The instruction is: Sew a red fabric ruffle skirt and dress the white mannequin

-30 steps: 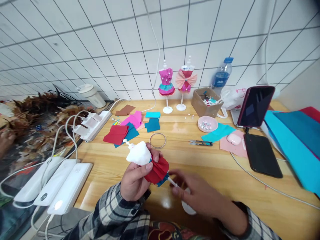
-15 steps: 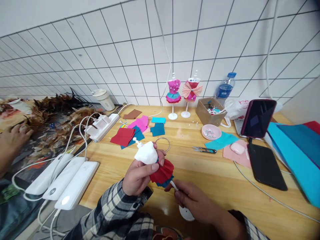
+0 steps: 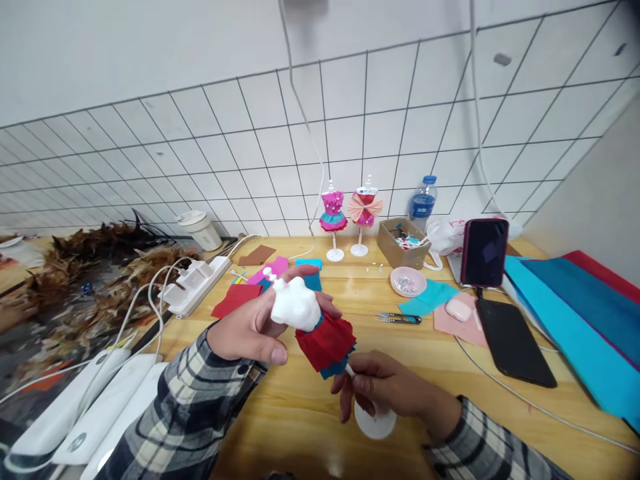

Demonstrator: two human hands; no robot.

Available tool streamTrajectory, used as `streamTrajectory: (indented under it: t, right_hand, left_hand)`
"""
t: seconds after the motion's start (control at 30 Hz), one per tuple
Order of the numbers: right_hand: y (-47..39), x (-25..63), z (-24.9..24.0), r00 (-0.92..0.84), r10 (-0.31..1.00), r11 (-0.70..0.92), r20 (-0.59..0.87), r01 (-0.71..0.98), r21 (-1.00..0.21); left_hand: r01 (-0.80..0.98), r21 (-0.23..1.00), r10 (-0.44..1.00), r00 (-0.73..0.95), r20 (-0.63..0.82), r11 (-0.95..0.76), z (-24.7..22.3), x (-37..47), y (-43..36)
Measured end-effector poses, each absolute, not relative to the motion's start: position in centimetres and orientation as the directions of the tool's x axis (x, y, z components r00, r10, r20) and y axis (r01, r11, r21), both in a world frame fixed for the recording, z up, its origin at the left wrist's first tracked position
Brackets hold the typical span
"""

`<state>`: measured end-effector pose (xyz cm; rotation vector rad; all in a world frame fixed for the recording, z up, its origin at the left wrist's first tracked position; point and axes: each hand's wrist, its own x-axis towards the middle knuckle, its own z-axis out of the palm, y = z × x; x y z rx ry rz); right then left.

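Observation:
A miniature dress form (image 3: 296, 303) tilts to the left in front of me, with a bare white torso. Round its waist sits a pleated red skirt (image 3: 327, 340) over a blue layer. My right hand (image 3: 385, 379) pinches the thin white stand just below the skirt; the round white base (image 3: 375, 427) hangs under that hand. Spread behind and beside the torso is my left hand (image 3: 245, 333), thumb away from the form and fingers stretched out behind it. Whether those fingers touch its back is hidden.
Two dressed mini forms (image 3: 333, 220) stand by the wall. Rightward are a cardboard box (image 3: 403, 247), a pink dish (image 3: 409, 282), thread snips (image 3: 399, 318) and phones (image 3: 515, 343). Red cloth pieces (image 3: 235, 300) and a power strip (image 3: 195, 287) lie left. A co-worker's hand (image 3: 17, 313) shows far left.
My left hand has loosened from the form's waist and spread its fingers behind the torso. My right hand keeps hold of the stand. The view has tipped upward.

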<state>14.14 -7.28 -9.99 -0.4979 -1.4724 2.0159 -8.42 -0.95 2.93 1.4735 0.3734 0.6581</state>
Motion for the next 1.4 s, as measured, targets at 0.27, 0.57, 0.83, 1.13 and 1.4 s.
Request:
streamTrajectory:
  t: [0.27,0.57,0.83,1.13,1.4]
  right_hand:
    - [-8.5,13.7,-12.0,-0.806,0.586,-0.504,0.083,-0.443,-0.742]
    - [-5.3,18.0,-10.9,-0.338,0.920,0.188,0.199,-0.065,-0.980]
    - [-5.7,18.4,-0.9,-0.110,0.794,0.580,0.598,0.434,-0.690]
    - [-5.5,17.1,-1.8,-0.079,0.884,0.426,0.462,0.543,-0.723]
    - [-5.4,18.5,-1.4,-0.117,0.951,0.307,0.285,0.426,-0.851]
  left_hand:
    - [-0.220,0.969,0.715,0.696,0.074,0.114,0.3,-5.2,0.0]
    - [-0.027,0.999,0.865,0.501,0.029,-0.017,1.6,-4.0,-0.5]
    - [0.095,0.978,0.963,0.215,0.161,-0.185,1.3,-2.6,-3.0]
    - [0.259,0.945,0.976,0.135,0.171,-0.201,-0.4,-2.0,-3.1]
    - [0.404,0.885,0.972,0.144,0.186,-0.230,-0.6,-0.8,-3.3]
